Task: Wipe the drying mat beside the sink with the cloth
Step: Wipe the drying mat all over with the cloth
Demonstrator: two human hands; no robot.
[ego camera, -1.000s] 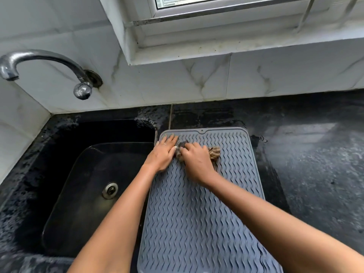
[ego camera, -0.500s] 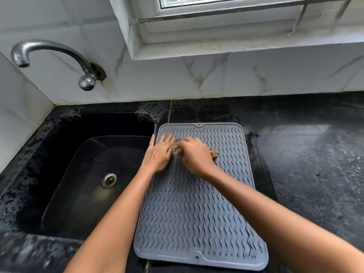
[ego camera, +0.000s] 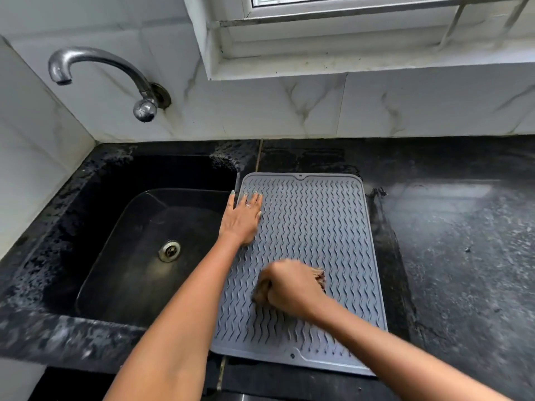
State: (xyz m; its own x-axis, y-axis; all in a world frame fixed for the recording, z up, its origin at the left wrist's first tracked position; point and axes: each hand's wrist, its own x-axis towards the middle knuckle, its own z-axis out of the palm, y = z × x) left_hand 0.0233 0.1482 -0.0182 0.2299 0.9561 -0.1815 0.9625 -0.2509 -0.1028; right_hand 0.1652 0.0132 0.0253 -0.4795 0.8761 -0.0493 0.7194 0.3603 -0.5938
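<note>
Mat: grey ribbed silicone drying mat (ego camera: 315,227), flat on the black speckled stone counter (ego camera: 463,256), centre of frame, its left edge just beside the black sink basin (ego camera: 144,241).
Cloth: small brownish wadded cloth (ego camera: 320,277), lower centre of frame, pressed onto the mat and mostly hidden under the fist.
Right hand: right hand (ego camera: 289,287) clenched around the cloth, knuckles up, blurred with motion.
Left hand: left hand (ego camera: 243,218) released and flat, fingers spread, palm bearing on the mat's upper-left part, grasping nothing.
Change: a second ago both hands sat together near the mat's far end; the right hand has since dragged the cloth down toward the near end, while the left has stayed up by the far-left corner.
Meaning: this reads as one long stroke down the ribs, the left hand pinning the mat against sliding; wiping looks well under way, not finished.
Uncovered ground: the right-hand columns of ribs and the near rim appear yet to be passed over, though wetness is too fine to judge.
Surroundings: curved chrome wall tap (ego camera: 98,70), upper left; white marble-veined tiles (ego camera: 289,105) behind; window sill above.
</note>
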